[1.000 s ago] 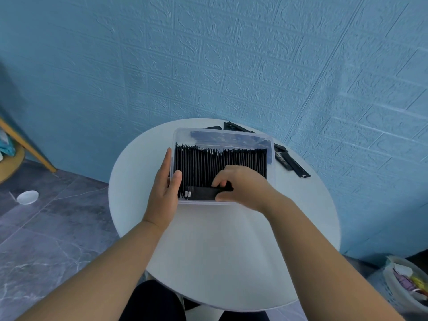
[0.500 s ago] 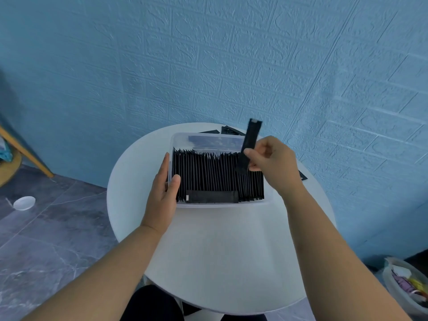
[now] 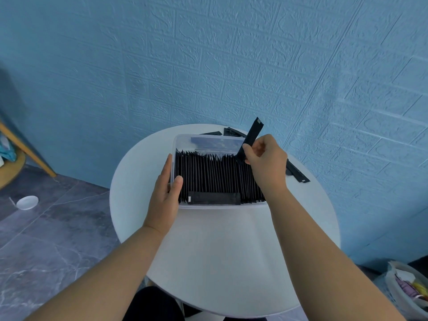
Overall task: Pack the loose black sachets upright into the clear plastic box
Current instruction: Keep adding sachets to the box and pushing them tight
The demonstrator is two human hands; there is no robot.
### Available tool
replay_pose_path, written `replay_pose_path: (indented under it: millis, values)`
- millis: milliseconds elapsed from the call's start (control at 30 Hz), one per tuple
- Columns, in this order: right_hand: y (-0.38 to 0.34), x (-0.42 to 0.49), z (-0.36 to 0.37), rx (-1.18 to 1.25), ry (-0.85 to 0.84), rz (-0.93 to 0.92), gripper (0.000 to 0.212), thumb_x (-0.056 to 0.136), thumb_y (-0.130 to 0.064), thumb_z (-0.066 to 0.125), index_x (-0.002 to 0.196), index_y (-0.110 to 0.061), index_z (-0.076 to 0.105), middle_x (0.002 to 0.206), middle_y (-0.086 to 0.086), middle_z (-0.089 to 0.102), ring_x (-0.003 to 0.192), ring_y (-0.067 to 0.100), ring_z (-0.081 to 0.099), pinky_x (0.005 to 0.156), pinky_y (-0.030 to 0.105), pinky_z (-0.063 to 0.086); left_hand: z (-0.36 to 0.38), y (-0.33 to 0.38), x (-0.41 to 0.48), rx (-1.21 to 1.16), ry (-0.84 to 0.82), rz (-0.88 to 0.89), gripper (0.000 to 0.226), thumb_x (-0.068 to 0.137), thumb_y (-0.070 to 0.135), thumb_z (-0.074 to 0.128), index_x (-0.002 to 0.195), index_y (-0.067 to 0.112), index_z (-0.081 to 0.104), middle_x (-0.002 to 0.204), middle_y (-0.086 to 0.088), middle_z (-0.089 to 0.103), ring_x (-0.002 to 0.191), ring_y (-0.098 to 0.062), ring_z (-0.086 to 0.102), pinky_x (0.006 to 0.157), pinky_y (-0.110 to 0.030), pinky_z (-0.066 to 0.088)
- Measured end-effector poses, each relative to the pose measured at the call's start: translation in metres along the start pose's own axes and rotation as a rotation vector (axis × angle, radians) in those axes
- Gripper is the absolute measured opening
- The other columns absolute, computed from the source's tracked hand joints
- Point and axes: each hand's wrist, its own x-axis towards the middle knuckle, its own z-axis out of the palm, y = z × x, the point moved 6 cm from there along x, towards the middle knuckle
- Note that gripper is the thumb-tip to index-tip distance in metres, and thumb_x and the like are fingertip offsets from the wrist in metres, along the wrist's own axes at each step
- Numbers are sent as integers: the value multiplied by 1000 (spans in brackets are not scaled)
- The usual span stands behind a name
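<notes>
On the floor at the far left lies a small white dish point(image 3: 27, 202). On the round white desk point(image 3: 231, 251) the left hand point(image 3: 165, 195) grips the left wall of the clear plastic box point(image 3: 183, 141), fingers flat along the outside and thumb hooked over the rim. The box is packed with a row of upright black sachets point(image 3: 215, 174), and one flat sachet point(image 3: 214, 198) lies crosswise along the near wall. Above the row's right end, the right hand point(image 3: 266, 158) has its grip closed on a single black sachet point(image 3: 251, 137), pinched near its lower end and tilted up to the right. Loose sachets point(image 3: 297, 173) lie on the desk to the right of the box, and more show behind it. A bag point(image 3: 403, 288) sits on the floor at the lower right.
</notes>
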Motion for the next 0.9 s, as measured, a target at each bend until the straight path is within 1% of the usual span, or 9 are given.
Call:
replay_pose_path:
  millis: [100,167,300,400,500,633,733,833,900]
  values:
    - [1,-2,1,-64,-11,-31,33,85,-19,65,67,-28,40,65,-6,53,63,12,52,59,13,40,0,1,0,0,3,0,45,100,17,38,134,39,20,129,39,21,112,35,18,91,10,13]
    - [1,-3,2,-84,-12,-41,34,85,-18,65,67,-28,39,65,-5,53,60,7,49,55,8,36,1,1,1,1,2,3,45,100,16,38,134,39,20,129,39,21,111,37,18,91,9,13]
    - [4,-5,3,-110,-39,-32,27,85,-16,65,69,-21,43,63,-4,53,59,10,49,56,11,36,0,-1,1,5,-3,2,45,100,17,38,134,40,19,129,39,21,111,39,17,92,9,13]
    - [7,-6,6,-130,-90,-19,27,83,-16,67,67,-21,45,62,-5,53,66,22,58,66,26,45,0,-3,1,23,-4,2,46,100,18,38,134,42,17,129,40,20,111,38,16,92,9,12]
    - [12,-6,8,-146,-189,6,24,82,-14,69,68,-19,49,64,-2,56,67,24,63,69,35,55,0,-2,1,19,-7,4,46,100,18,38,134,42,17,130,40,20,112,38,16,93,9,12]
    - [19,-9,11,-174,-337,68,22,82,-12,71,71,-14,52,65,6,63,53,13,63,58,21,56,0,-2,0,23,-8,10,46,100,19,37,135,41,18,130,40,20,113,37,16,93,8,12]
    - [23,-12,16,-222,-438,124,21,81,-15,73,72,-14,53,64,7,65,50,12,62,57,21,55,1,-2,0,23,-11,8,45,101,19,37,134,43,19,130,40,20,113,37,16,94,8,12]
    - [20,-9,17,-182,-494,140,23,79,-15,74,94,-14,57,75,5,65,58,17,64,58,21,56,0,-1,-1,10,-10,6,45,100,18,38,134,42,20,131,39,20,114,36,16,94,8,12]
    - [13,-4,13,-137,-494,84,45,79,-12,74,119,-18,53,91,1,61,65,22,65,61,22,56,0,-1,-1,7,-10,8,45,100,19,38,134,42,20,132,39,21,115,36,17,95,8,13]
